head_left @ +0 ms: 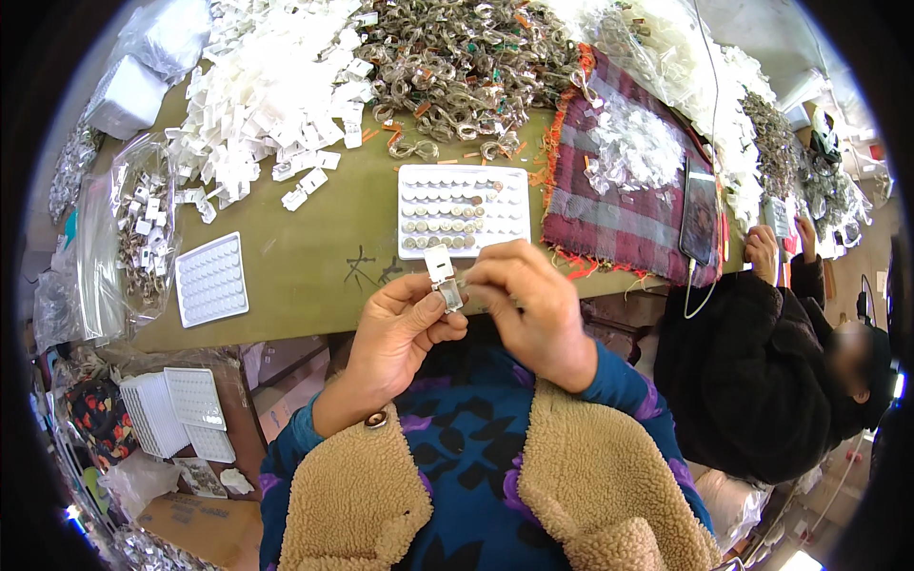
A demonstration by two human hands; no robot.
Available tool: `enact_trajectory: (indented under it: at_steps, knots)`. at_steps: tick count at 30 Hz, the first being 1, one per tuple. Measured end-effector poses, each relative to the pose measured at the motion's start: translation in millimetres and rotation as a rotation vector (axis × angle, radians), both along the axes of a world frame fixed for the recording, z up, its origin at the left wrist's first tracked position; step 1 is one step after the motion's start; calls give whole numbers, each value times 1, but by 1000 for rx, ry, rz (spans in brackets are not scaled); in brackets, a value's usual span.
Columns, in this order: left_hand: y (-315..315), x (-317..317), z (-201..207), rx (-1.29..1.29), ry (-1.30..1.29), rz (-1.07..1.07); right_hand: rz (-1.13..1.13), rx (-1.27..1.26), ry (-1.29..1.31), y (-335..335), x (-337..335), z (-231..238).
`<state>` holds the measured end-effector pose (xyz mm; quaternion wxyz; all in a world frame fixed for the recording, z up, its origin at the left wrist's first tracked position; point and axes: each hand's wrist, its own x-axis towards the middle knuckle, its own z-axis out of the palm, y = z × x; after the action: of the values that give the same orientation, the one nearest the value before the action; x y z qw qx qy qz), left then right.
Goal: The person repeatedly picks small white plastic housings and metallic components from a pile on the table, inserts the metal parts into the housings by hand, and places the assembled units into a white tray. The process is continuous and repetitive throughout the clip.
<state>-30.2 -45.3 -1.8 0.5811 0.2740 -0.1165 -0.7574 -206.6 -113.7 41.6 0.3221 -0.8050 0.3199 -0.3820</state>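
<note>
Between the thumb and fingers of my left hand (392, 333) is a small white plastic casing (440, 265), its lid raised and a clear or shiny section below. My right hand (535, 309) meets it from the right with bent, pinched fingers, slightly blurred; whatever they hold is too small to make out. Just beyond both hands lies a white moulded tray (512, 211) with rows of round pockets. Small round metal cells (443, 227) fill many of the nearer pockets.
White plastic casings (276, 86) are heaped at the back left, beside a pile of coiled clear cords (466, 62). A second tray (211, 279) lies left. On the right, a plaid cloth (586, 171) bears clear bits and a cabled phone (698, 209); a person (762, 371) works beyond.
</note>
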Motion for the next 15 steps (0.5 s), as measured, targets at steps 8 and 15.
enact_trajectory:
  at_steps: [8,15]
  knots:
    - [20,-3,4,17,-8,15,58,80,-83,28,4,6]
    - [18,-5,11,17,-141,63,40,-347,-133,15,17,-6]
